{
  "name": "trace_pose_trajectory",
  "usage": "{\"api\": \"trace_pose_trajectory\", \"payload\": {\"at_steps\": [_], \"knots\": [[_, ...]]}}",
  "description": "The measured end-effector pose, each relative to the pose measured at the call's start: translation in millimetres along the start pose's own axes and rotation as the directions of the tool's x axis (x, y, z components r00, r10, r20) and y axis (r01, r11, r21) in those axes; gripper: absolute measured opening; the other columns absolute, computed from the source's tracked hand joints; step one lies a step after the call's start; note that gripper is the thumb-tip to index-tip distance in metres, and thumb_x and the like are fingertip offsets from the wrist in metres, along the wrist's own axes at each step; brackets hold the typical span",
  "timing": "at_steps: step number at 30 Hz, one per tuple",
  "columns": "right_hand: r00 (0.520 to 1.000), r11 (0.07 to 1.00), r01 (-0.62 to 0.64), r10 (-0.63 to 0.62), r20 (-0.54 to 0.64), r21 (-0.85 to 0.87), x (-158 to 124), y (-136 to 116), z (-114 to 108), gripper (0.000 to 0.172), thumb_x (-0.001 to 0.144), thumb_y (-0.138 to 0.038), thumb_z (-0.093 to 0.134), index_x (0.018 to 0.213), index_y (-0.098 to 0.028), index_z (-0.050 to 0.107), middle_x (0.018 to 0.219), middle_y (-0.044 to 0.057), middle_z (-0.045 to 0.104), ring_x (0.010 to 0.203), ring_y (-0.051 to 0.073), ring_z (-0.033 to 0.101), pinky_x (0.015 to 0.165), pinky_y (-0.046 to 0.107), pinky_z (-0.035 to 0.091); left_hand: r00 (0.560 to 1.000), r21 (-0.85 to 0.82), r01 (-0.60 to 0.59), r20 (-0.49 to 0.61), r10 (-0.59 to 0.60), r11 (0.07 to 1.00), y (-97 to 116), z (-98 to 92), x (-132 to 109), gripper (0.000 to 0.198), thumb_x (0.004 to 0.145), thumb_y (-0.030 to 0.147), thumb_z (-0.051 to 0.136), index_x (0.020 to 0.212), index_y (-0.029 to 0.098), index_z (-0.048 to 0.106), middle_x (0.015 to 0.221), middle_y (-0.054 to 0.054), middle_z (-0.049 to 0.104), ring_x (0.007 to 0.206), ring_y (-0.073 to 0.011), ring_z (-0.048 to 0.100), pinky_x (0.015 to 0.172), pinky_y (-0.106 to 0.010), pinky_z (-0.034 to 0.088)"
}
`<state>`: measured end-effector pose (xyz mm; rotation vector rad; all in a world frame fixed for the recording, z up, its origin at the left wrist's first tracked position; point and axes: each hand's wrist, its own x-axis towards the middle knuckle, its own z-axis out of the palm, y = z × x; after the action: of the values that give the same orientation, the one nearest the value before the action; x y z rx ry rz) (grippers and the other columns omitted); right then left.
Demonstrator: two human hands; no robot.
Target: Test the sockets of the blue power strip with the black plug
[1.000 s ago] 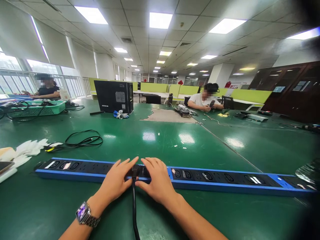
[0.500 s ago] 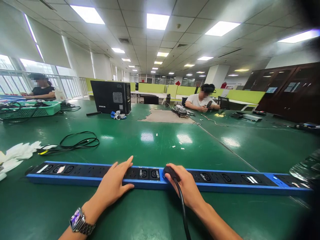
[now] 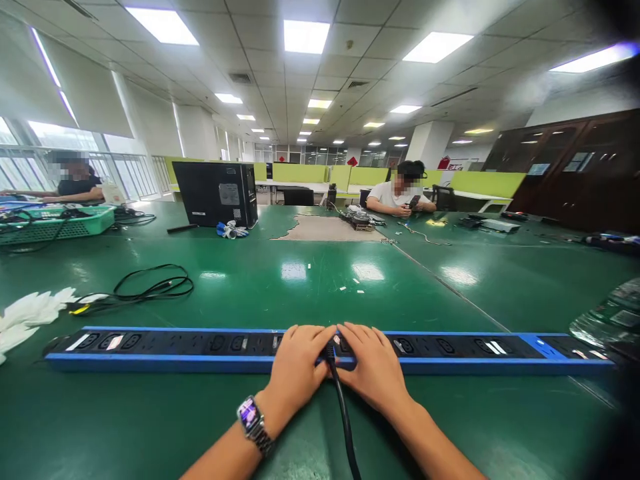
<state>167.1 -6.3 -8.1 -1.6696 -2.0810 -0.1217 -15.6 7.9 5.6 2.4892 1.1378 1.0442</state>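
Note:
A long blue power strip (image 3: 175, 362) with black sockets lies across the table. Near its middle a black plug (image 3: 329, 351) sits on the socket face, its thick cable (image 3: 345, 417) running down toward me. My left hand (image 3: 299, 360), a watch on its wrist, is closed over the strip just left of the plug, fingers toward the far edge and thumb toward the near one. My right hand (image 3: 375, 363) grips the strip the same way on the right side. Both forefingers come together by the plug. How far the plug is in its socket is hidden.
A coiled black cable (image 3: 155, 283) and white gloves (image 3: 35, 310) lie on the left. A plastic bottle (image 3: 613, 313) is at the right edge. Farther back are a black computer case (image 3: 215, 193), a green basket (image 3: 75, 223) and two seated people.
My left hand has moved right along the strip to the plug. My right hand has gone from holding the plug to gripping the strip beside it. The view has shifted slightly.

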Motion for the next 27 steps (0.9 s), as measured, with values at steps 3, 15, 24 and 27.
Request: {"api": "trace_pose_trajectory", "payload": {"at_steps": [3, 15, 24, 27], "knots": [[1.000, 1.000, 0.023, -0.024, -0.015, -0.014, -0.6, 0.0, 1.5, 0.062, 0.073, -0.051, 0.070, 0.125, -0.021, 0.059, 0.130, 0.010, 0.062, 0.120, 0.029, 0.055, 0.107, 0.053, 0.033, 0.992, -0.066, 0.014, -0.123, -0.022, 0.998, 6.0, 5.2, 8.1, 0.029, 0.088, 0.016, 0.055, 0.114, 0.023, 0.065, 0.110, -0.007, 0.071, 0.102, -0.0226, 0.064, 0.094, -0.040, 0.050], [1.000, 1.000, 0.002, -0.002, -0.003, -0.002, 1.1, 1.0, 3.1, 0.074, 0.066, -0.064, 0.072, 0.126, -0.024, 0.060, 0.130, 0.009, 0.063, 0.120, 0.030, 0.055, 0.107, 0.053, 0.034, 0.946, -0.064, 0.278, -0.155, -0.285, 0.959, -61.9, -79.1, -44.8, 0.032, 0.084, 0.041, 0.062, 0.107, 0.020, 0.069, 0.099, -0.005, 0.076, 0.086, -0.0219, 0.071, 0.079, -0.032, 0.055], [0.999, 0.999, -0.028, 0.027, 0.037, 0.022, 3.0, -0.1, -0.1, 0.071, 0.066, -0.061, 0.074, 0.125, -0.024, 0.060, 0.130, 0.008, 0.062, 0.122, 0.030, 0.053, 0.108, 0.055, 0.032, 0.972, 0.097, 0.231, -0.075, -0.225, 0.968, -63.7, -77.3, -37.7, 0.031, 0.083, 0.034, 0.064, 0.113, 0.026, 0.068, 0.112, -0.004, 0.073, 0.100, -0.0239, 0.066, 0.092, -0.039, 0.051], [1.000, 0.994, -0.017, 0.015, 0.019, 0.110, 5.2, -13.0, -3.2, 0.068, 0.070, -0.057, 0.072, 0.127, -0.024, 0.058, 0.130, 0.009, 0.062, 0.122, 0.031, 0.053, 0.107, 0.056, 0.033, 0.973, 0.127, 0.224, -0.081, -0.215, 0.966, -70.0, -75.4, -43.5, 0.032, 0.085, 0.036, 0.062, 0.116, 0.027, 0.066, 0.113, -0.004, 0.072, 0.102, -0.0231, 0.066, 0.099, -0.042, 0.048]]}}
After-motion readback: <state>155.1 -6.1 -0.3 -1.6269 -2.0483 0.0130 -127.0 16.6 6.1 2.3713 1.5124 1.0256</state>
